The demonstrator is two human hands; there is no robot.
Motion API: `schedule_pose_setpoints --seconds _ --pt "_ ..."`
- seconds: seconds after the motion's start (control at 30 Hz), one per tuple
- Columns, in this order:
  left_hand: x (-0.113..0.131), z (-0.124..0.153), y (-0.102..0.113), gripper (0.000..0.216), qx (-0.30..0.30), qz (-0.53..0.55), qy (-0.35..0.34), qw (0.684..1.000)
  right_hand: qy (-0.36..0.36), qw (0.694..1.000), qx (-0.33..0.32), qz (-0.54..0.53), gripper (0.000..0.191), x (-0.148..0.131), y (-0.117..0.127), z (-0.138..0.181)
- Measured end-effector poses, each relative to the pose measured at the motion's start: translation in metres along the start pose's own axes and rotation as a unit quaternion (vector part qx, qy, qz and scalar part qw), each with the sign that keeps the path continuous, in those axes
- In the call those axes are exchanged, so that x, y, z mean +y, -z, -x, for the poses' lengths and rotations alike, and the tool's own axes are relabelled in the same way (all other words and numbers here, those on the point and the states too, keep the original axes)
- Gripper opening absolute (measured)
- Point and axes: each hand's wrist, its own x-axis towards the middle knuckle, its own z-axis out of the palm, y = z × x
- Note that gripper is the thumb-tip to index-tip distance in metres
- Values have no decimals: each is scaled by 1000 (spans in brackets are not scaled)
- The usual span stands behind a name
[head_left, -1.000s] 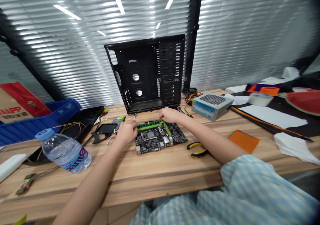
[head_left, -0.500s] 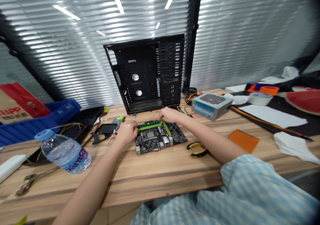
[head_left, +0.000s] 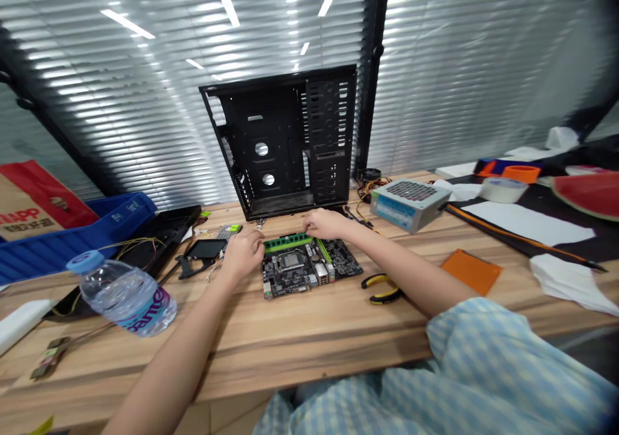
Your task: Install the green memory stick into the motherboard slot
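A black motherboard (head_left: 285,282) lies flat on the wooden table, with a metal processor (head_left: 292,260) in its socket. Along its far edge runs a green RAM stick (head_left: 285,242), lined up with a lime-green memory slot; how deep it sits I cannot tell. My left hand (head_left: 244,252) is closed at the stick's left end, fingers curled over the board's corner. At the other end, my right hand (head_left: 325,222) pinches the stick with bent fingers. The tips of both hands are partly hidden.
Behind the board stands an open black computer case (head_left: 280,138). To the right are a power supply (head_left: 410,203), yellow-black pliers (head_left: 382,289) and an orange sheet (head_left: 471,272). A water bottle (head_left: 128,296) and a blue bin (head_left: 111,222) are on the left.
My right hand has shifted slightly left along the RAM stick. My left hand has moved a little up and left. The motherboard stays in place.
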Motion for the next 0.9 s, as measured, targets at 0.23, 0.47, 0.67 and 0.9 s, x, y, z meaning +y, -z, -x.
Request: schedule_pose_setpoints --seconds 0.23,0.47,0.67,0.9 --pt "2 0 0 19 -46 -28 12 999 -3 999 6 41 17 -5 -8 0" --pt "2 -2 -2 17 -39 -24 27 999 -15 999 14 29 16 -7 1 2" --pt "6 -2 2 21 -10 15 27 999 -11 999 36 -20 15 1 9 2" --pt "4 -1 -1 18 -44 3 48 998 -12 999 22 -42 14 3 3 0"
